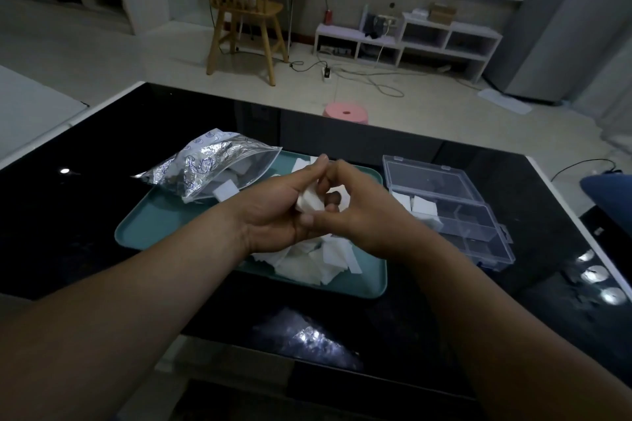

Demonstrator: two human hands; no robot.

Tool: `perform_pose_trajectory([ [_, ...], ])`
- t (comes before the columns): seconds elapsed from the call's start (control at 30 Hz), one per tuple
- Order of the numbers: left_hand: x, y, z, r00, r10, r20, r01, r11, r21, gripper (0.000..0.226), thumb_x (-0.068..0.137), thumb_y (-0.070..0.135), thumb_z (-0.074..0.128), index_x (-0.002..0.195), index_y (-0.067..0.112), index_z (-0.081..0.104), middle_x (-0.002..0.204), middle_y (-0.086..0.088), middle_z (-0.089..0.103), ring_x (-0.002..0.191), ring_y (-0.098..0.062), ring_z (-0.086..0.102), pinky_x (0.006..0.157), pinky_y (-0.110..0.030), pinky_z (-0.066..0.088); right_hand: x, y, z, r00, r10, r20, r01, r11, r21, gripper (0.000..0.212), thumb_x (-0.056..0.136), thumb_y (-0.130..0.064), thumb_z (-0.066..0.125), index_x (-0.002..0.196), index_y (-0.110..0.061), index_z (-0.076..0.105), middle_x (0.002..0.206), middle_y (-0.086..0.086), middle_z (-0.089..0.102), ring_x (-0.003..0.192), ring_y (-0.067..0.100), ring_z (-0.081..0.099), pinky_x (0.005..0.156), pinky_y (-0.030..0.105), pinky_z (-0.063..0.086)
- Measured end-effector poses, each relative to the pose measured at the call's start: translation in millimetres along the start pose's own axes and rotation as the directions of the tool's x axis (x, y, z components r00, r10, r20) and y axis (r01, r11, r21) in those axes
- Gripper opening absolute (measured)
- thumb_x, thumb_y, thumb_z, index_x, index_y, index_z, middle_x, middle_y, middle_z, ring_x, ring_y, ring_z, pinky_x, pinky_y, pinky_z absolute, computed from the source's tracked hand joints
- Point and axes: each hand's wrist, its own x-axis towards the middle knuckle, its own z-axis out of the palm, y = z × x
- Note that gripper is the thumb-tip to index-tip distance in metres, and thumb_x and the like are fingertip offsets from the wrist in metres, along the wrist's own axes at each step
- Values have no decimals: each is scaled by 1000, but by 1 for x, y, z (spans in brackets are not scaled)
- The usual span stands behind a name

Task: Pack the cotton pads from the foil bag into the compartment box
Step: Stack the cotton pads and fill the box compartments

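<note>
Above the teal tray (143, 225), the left hand (273, 202) and right hand (359, 212) are together pinching a small stack of cotton pads (309, 203), seemingly squaring it. The foil bag (205, 164) is lying on the tray's far-left part. Next, the stack is probably heading into the compartment box (455, 212) just right of the tray.

Fingers (316, 169) hide most of cotton pad (309, 203); blue obj (610, 190) cut off at R edge.

Hands (273, 208) pinch pads (309, 202) (over tray (154, 225)); box (478, 232) rt.
</note>
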Motion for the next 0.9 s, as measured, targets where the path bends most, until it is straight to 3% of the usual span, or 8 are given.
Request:
perform_pose_trajectory([
  [0.07, 1, -1, 2, 996, 29, -88, -30, 1000, -8, 26, 103, 39, 56, 110, 17, 66, 81, 1, 65, 71, -8, 62, 66, -23, 58, 2, 7, -1, 998, 37, -54, -37, 999, 15, 28, 92, -47, 73, 108, -29, 59, 114, -11, 65, 102, 6, 64, 80, 19, 54],
  [0.17, 6, -1, 2, 971, 44, -234, -52, 998, -25, 26, 99, 33, 65, 121, 19, 60, 78, -4, 54, 62, -11, 51, 50, -16, 47, 3, 20, -7, 970, 108, -219, -135, 985, -111, 19, 98, -43, 67, 107, -27, 64, 103, -11, 68, 96, 5, 65, 85, 31, 57],
  [0.23, 10, -1, 0, 943, 53, -328, -58, 998, -5, 23, 98, 31, 69, 113, 17, 58, 74, -3, 46, 58, -11, 44, 44, -14, 38, -2, 27, -13, 974, 209, -89, -226, 921, -317, 25, 94, -40, 72, 114, -26, 64, 105, -9, 70, 92, 8, 66, 88, 38, 59],
  [0.3, 10, -2, 2, 925, 55, -377, -54, 998, 13, 19, 97, 27, 69, 108, 16, 58, 73, -3, 44, 57, -10, 42, 40, -14, 35, -12, 34, -10, 937, 322, 139, -212, 836, -506, 49, 87, -47, 78, 128, -29, 58, 122, -7, 65, 103, 11, 63, 93, 37, 57],
  [0.4, 9, -5, 4, 921, 48, -388, -25, 998, 63, 18, 97, 24, 69, 108, 14, 60, 77, -4, 45, 57, -11, 44, 39, -15, 35, -23, 41, 5, 913, 337, 230, -128, 772, -622, 67, 78, -57, 82, 133, -39, 49, 130, -7, 56, 112, 18, 60, 94, 42, 54],
  [0.67, 4, -14, 7, 917, 60, -394, 13, 984, 180, 22, 96, 23, 68, 116, 15, 63, 77, -4, 51, 56, -12, 50, 41, -18, 35, -26, 41, -1, 940, 303, 159, -161, 802, -575, 20, 99, -35, 62, 117, -29, 69, 114, -5, 71, 103, 21, 65, 85, 33, 52],
  [0.8, 6, -18, 10, 908, 106, -406, -4, 970, 244, 15, 97, 22, 66, 110, 18, 61, 79, -6, 53, 57, -14, 51, 41, -21, 39, -26, 41, -2, 973, 217, 78, -135, 810, -571, 21, 102, -34, 57, 110, -22, 72, 110, 4, 70, 100, 26, 64, 83, 37, 52],
  [0.9, 8, -20, 14, 868, 291, -401, -99, 895, 435, 11, 100, 24, 62, 109, 17, 61, 88, -6, 56, 68, -17, 55, 54, -26, 45, -23, 39, -9, 986, 166, -26, -158, 862, -482, 24, 103, -33, 58, 117, -21, 74, 116, 2, 68, 105, 22, 61, 89, 38, 51],
])
